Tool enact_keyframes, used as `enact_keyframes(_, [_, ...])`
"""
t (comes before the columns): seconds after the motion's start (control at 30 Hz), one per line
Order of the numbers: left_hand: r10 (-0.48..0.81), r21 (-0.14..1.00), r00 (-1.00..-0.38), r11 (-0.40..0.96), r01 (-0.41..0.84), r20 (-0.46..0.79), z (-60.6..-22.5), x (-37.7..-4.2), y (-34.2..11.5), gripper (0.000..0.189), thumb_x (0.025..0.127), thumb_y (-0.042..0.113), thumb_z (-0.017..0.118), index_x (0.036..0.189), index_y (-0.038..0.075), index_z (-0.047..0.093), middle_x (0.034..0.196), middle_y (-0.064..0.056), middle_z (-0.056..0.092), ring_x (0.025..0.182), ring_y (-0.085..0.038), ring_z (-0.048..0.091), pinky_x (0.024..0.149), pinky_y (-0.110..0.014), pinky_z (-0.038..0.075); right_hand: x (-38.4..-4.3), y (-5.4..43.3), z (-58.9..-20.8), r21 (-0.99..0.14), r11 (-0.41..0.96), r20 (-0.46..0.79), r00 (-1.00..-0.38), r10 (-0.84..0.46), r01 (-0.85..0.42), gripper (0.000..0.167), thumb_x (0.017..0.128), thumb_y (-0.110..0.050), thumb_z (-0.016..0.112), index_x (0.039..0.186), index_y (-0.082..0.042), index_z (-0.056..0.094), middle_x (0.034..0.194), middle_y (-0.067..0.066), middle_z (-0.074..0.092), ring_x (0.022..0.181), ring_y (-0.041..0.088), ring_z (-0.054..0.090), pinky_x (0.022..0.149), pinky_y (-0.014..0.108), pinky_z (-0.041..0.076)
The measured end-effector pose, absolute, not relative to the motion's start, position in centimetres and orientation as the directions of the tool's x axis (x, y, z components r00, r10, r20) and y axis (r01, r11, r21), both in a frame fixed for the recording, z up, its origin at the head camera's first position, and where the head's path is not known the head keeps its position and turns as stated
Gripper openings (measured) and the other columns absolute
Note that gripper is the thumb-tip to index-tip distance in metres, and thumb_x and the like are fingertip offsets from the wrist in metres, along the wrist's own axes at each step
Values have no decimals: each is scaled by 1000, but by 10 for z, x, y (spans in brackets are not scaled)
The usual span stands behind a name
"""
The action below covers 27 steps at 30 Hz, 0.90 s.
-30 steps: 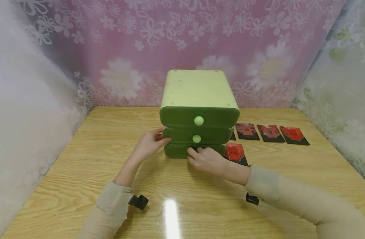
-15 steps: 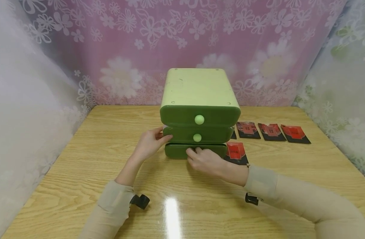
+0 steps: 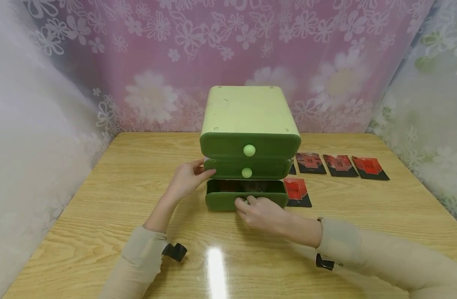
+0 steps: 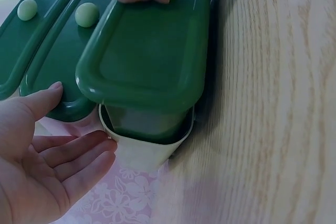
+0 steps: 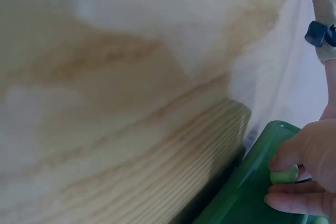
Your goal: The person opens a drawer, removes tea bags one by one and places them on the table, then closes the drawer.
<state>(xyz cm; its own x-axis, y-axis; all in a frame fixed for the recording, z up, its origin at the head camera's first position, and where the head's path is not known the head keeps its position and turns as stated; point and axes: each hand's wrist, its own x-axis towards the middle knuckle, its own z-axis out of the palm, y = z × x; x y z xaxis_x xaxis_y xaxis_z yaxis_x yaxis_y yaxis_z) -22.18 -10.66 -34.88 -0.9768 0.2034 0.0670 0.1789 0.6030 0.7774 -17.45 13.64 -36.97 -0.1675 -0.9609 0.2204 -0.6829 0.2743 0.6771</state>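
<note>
A pale green cabinet (image 3: 250, 108) with three dark green drawers stands on the table. Its bottom drawer (image 3: 221, 201) is pulled partway out; reddish and dark shapes show dimly inside. My right hand (image 3: 263, 211) pinches that drawer's round light green knob (image 5: 283, 176) between thumb and fingers. At the cabinet's left side is my left hand (image 3: 189, 178). Its thumb touches the edge of the middle drawer (image 3: 228, 168), and its fairly straight fingers lie along the cabinet's side, as the left wrist view shows. The top drawer (image 3: 221, 145) is closed.
Red and black packets lie right of the cabinet: one packet (image 3: 297, 192) beside the bottom drawer, several in a row behind it, such as the rightmost packet (image 3: 370, 167). Part of the row is hidden by the cabinet. A floral curtain (image 3: 150, 62) hangs behind the wooden table (image 3: 120, 199).
The bottom drawer has slid out toward me, from closed through a thin gap to partway open. My right hand has drawn back with its knob. The left hand stays in place.
</note>
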Motion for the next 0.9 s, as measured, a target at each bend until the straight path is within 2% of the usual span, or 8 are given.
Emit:
enact_keyframes(0.1, [204, 774, -976, 606, 183, 71, -348, -222, -106, 68, 87, 46, 60, 137, 3, 44, 116, -16, 61, 107, -27, 58, 81, -40, 50, -168, 137, -368, 673, 270, 224, -158, -962, -689, 67, 96, 6, 2, 86, -7, 67, 91, 7, 46, 57, 13, 48, 42, 19, 40])
enact_keyframes(0.33, [197, 776, -979, 609, 162, 50, -347, -222, -106, 71, 87, 48, 60, 138, 3, 43, 115, -14, 62, 105, -24, 58, 80, -39, 50, -153, 137, -367, 682, 240, 254, -83, -964, -691, 65, 94, 8, 7, 81, -11, 68, 89, 6, 46, 55, 10, 47, 40, 17, 37])
enact_keyframes(0.77, [199, 780, -978, 602, 170, 60, -350, -221, -107, 66, 87, 47, 60, 137, 6, 45, 114, -13, 63, 103, -24, 59, 78, -38, 50, -130, 138, -367, 639, 233, 208, -127, -970, -733, 66, 88, 10, 6, 85, -11, 69, 89, 5, 49, 56, 10, 50, 40, 16, 40])
enact_keyframes(0.9, [201, 779, -977, 601, 178, 68, -349, -222, -106, 66, 87, 45, 61, 137, 5, 45, 110, -12, 64, 90, -20, 59, 70, -33, 48, -126, 138, -364, 630, 223, 196, -126, -972, -744, 67, 87, 10, 7, 86, -12, 70, 90, 5, 50, 57, 10, 51, 40, 16, 40])
